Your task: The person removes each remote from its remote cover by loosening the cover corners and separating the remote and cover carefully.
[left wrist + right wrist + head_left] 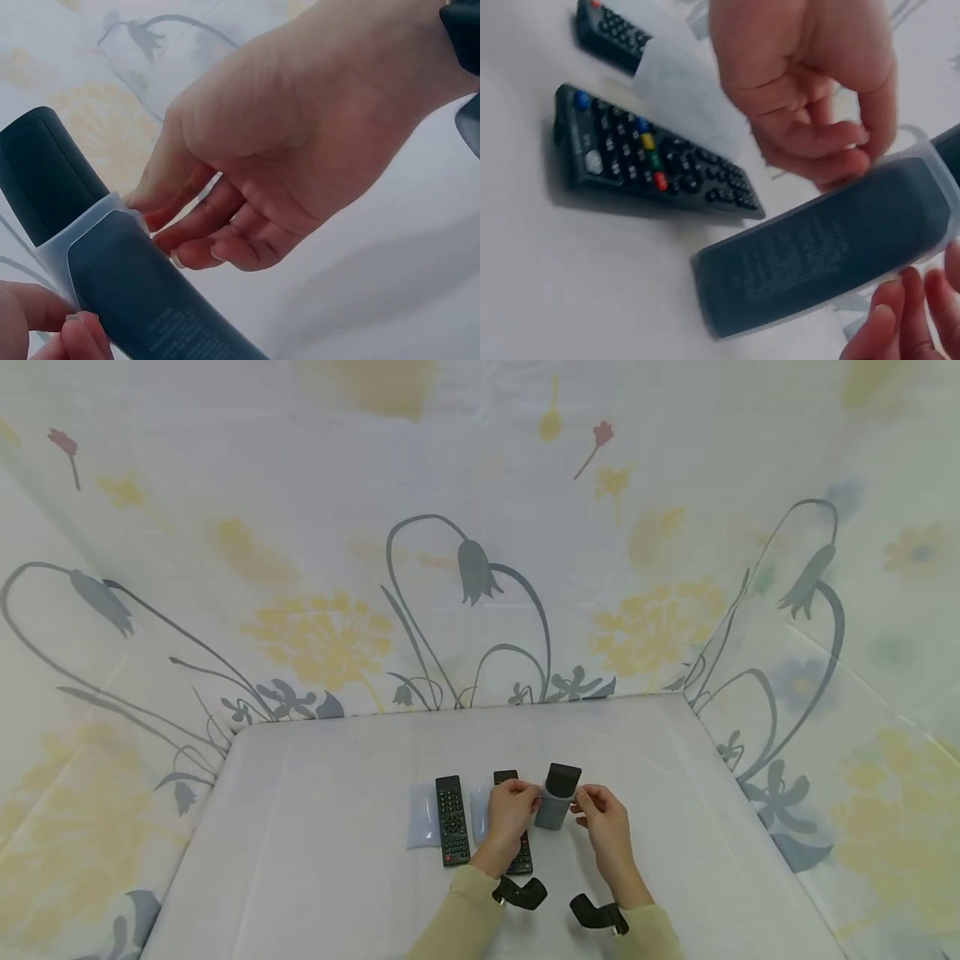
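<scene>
A black remote control [564, 778] stands tilted between my hands, its bare end sticking up out of a translucent cover [552, 812]. Printed text on its back shows through the cover [795, 255] in the right wrist view. My left hand [510, 818] pinches the cover's edge on the left side, close to its open rim. On the opposite side my right hand [609, 831] pinches the rim between thumb and finger, the other fingers loosely curled, as the left wrist view shows. Below my left hand lies a second remote [656, 154], buttons up, partly hidden by the forearm from above.
A third remote [452, 820] lies buttons up on the white table [322, 860], left of my left hand. Beside it is a clear plastic packet [423, 818], and another translucent packet [478, 814] lies between the two remotes. Flower-printed cloth [480, 468] walls the table's back and sides.
</scene>
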`<state>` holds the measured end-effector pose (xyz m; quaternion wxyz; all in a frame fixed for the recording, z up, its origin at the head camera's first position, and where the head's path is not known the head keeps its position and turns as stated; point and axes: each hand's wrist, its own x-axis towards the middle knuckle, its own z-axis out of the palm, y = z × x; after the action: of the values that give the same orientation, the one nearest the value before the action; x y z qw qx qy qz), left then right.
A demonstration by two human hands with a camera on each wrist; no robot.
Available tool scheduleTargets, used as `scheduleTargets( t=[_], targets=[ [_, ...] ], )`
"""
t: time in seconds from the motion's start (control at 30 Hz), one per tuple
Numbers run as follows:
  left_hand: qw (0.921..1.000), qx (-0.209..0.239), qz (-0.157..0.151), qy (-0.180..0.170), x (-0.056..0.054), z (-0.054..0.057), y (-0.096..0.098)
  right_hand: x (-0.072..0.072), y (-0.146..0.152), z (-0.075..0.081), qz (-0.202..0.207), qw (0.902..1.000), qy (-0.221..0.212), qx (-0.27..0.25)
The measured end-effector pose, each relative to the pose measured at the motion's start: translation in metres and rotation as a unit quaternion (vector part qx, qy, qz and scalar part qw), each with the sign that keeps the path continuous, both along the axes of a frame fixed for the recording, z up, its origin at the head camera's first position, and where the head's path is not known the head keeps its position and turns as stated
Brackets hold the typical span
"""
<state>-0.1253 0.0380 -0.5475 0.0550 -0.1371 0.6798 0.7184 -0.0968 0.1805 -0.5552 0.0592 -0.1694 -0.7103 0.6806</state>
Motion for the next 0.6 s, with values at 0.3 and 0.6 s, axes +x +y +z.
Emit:
scheduleTargets(
  t=[0.3,0.6],
  targets=[
    [0.9994,0.018,-0.028,-0.013,0.005,0.008,-0.001,-0.002,0.001,0.013,0.020,0.9985,-0.050,0.004],
    [0.9957,-0.036,-0.078,-0.037,0.007,0.011,-0.007,-0.004,-0.002,0.017,0.053,0.9956,-0.073,0.025]
  ],
)
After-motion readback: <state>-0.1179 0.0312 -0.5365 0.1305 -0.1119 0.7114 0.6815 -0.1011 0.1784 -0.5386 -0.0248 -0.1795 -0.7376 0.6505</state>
